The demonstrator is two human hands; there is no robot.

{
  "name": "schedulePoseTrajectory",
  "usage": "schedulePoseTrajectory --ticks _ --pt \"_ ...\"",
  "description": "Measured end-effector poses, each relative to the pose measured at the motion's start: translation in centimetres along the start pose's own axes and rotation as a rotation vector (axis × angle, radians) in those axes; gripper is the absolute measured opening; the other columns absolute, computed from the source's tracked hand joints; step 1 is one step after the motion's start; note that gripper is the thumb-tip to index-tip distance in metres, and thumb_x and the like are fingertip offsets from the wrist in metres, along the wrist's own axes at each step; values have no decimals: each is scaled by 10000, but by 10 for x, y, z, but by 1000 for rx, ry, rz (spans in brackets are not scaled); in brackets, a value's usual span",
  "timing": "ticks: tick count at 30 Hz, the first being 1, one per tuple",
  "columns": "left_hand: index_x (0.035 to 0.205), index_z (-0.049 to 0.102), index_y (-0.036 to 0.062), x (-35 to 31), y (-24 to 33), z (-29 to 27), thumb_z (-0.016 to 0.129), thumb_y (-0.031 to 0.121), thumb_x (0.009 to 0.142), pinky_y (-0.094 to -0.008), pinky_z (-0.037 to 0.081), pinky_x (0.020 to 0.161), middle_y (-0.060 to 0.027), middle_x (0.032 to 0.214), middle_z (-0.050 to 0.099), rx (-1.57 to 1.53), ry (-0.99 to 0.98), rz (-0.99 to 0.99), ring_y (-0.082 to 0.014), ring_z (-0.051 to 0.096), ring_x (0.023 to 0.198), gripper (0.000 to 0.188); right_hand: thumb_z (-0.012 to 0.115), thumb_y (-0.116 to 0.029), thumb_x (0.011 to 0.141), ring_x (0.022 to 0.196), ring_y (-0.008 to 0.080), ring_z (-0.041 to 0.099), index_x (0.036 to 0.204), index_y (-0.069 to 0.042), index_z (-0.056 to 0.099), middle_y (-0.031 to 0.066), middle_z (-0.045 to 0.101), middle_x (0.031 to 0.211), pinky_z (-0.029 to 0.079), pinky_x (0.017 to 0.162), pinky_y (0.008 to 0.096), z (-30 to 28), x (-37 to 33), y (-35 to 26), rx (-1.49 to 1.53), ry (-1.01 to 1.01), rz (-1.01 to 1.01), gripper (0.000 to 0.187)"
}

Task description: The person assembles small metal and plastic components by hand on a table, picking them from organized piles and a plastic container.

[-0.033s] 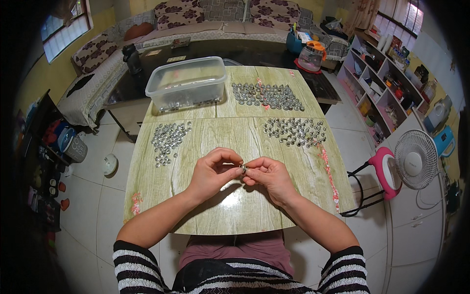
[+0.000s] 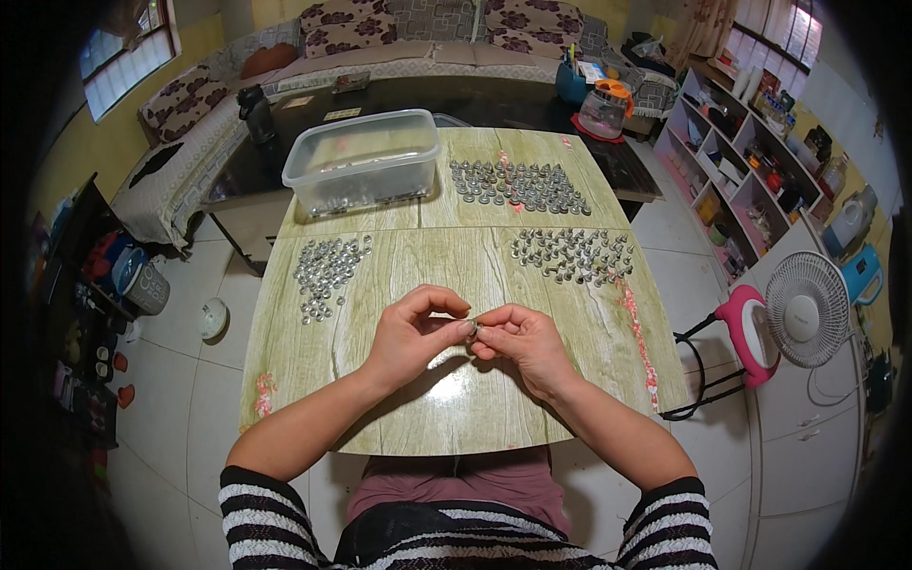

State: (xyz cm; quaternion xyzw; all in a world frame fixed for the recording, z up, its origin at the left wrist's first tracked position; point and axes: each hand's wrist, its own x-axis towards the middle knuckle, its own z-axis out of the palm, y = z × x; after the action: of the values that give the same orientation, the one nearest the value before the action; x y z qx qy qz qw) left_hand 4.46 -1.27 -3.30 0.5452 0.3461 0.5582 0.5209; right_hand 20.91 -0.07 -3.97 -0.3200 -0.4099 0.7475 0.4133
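Between my fingertips, over the near middle of the table, is a small shiny metal piece (image 2: 472, 328), mostly hidden by my fingers. My left hand (image 2: 419, 328) pinches it with the thumb, its index finger arched above. My right hand (image 2: 519, 342) grips the same piece from the other side with thumb and curled fingers. To the left of my hands lies a loose group of small round shiny pieces (image 2: 328, 274). On the right are short metal pieces with stems (image 2: 572, 255). Farther back stand rows of wider-based metal pieces with pointed tops (image 2: 518, 187).
A clear plastic tub (image 2: 361, 195) with a few small pieces inside stands at the back left of the wood-grain table (image 2: 446, 261). Red and white residue (image 2: 638, 332) marks the right edge. A white fan (image 2: 807, 309) on a pink-rimmed stool (image 2: 744, 332) is beyond it.
My left thumb has shifted very slightly at the metal piece, and less of the piece shows. Everything else stays where it was.
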Motion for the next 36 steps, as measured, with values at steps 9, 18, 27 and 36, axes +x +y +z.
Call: schedulePoseTrajectory --ticks 9,18,27,36 --pt "854 519 -23 0 5 -2 591 -11 721 -224 468 670 -61 802 563 161 -52 -143 -114 558 727 152 522 -33 788 616 103 563 886 37 491 87 570 734 472 538 196 -1 0 0 -1 -9 2 124" --pt "807 555 -28 -3 4 -1 586 -23 708 -234 483 669 -78 831 544 337 -116 214 -135 563 761 103 520 -29 787 628 104 569 899 35 492 89 577 745 475 556 194 -1 -2 -1 -19 -27 2 132" --pt "847 571 -24 -1 3 -5 599 43 735 -213 456 630 -54 799 559 333 -97 2 -109 552 712 134 517 -16 786 655 103 568 895 41 491 98 575 777 473 594 188 1 -2 0 2 -8 -28 126" --pt "803 579 -20 1 -2 -6 589 52 742 -197 456 617 -48 772 581 60 -69 -257 -93 553 676 95 516 -33 792 655 109 569 887 31 499 94 574 755 478 597 205 3 -2 4 -107 -6 -165 116"
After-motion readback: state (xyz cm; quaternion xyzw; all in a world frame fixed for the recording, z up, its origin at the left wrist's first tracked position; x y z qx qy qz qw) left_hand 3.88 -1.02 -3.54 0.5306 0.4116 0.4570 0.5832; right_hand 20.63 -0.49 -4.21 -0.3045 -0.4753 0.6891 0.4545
